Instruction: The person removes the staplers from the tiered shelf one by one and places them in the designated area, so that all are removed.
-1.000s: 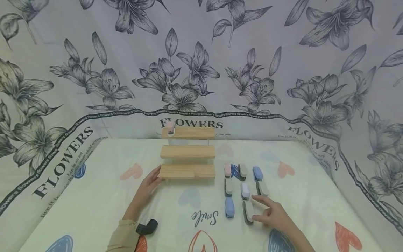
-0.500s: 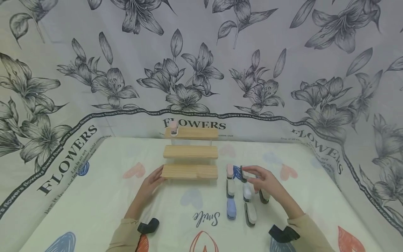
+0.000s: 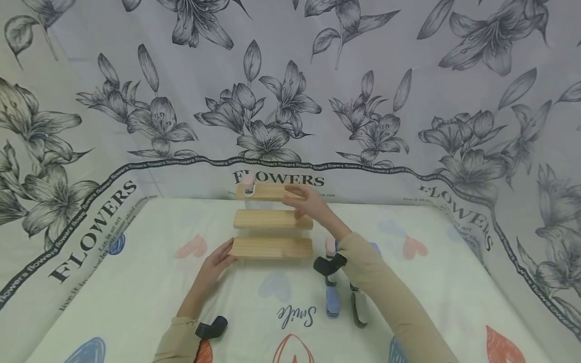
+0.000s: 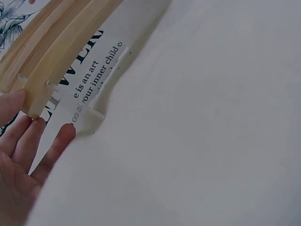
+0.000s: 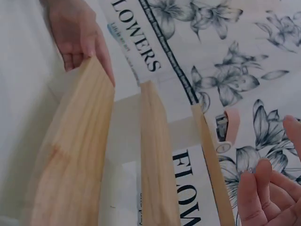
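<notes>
A three-tier wooden display shelf with clear supports stands on the cloth. My left hand grips the left end of its lowest board, thumb on top and fingers below in the left wrist view. On the top board's left end sits a small pink stapler. My right hand hovers at the right end of the upper boards, fingers loosely bent. In the right wrist view nothing shows between its thumb and fingers. Right of the shelf lie a pink stapler, a blue stapler and a grey stapler.
The right sleeve hides several other staplers; a bit of blue shows behind it. A heart-printed cloth covers the table. A flower-printed curtain hangs behind the shelf. Black straps are on both wrists.
My right hand has gone from the near grey stapler to the far staplers, then left and up to the shelf's right side. My left hand stays on the lowest board.
</notes>
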Demonstrator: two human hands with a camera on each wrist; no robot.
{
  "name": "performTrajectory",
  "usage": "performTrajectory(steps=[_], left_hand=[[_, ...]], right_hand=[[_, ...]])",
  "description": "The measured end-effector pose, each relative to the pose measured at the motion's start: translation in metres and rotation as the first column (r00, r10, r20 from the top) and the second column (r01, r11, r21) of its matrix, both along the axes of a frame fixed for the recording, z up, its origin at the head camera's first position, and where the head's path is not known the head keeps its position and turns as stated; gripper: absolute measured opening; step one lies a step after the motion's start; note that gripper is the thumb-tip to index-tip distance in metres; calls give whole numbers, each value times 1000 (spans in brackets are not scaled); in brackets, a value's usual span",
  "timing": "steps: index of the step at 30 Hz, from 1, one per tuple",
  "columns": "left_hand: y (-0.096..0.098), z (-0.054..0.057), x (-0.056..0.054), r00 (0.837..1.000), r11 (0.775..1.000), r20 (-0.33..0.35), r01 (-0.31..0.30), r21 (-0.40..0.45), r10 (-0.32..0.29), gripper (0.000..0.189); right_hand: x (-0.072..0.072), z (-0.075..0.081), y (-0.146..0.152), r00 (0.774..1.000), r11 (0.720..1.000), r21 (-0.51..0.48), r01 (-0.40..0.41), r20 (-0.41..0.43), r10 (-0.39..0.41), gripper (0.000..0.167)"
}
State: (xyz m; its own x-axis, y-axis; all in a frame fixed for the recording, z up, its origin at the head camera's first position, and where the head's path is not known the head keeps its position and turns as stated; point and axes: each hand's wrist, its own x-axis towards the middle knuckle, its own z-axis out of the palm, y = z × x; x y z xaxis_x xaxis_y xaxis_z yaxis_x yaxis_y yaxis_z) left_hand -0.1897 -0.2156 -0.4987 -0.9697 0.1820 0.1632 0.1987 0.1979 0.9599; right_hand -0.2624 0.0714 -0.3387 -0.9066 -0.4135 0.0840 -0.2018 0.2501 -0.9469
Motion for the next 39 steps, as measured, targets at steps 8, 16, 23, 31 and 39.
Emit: performTrajectory(steps=[8,16,23,31,39], left_hand=[[-1,1,0,1000,999,0,9,34,-9,53],[2,-2,-2,1000,1000,23,-4,29,3,55],[4,6,2,1000,1000,17,6,29,-7,55],[3,1,-2,999,997,40,21,68,-24,52],[3,2,-2,1000,1000,29,-5,9,4,54]], right_hand=[[-50,-8,-57,999,1000,-24,-4,33,5,73],[-54,-4,-83,967,988,-115,-102,220,125,86],[-52,-5,-90,970,985,-157,-66,221,101,83],[-54,-5,-96,971,985,-169,28,239,13,69],[-53,-5,-93,962,974,-205,92,270,-34,70]])
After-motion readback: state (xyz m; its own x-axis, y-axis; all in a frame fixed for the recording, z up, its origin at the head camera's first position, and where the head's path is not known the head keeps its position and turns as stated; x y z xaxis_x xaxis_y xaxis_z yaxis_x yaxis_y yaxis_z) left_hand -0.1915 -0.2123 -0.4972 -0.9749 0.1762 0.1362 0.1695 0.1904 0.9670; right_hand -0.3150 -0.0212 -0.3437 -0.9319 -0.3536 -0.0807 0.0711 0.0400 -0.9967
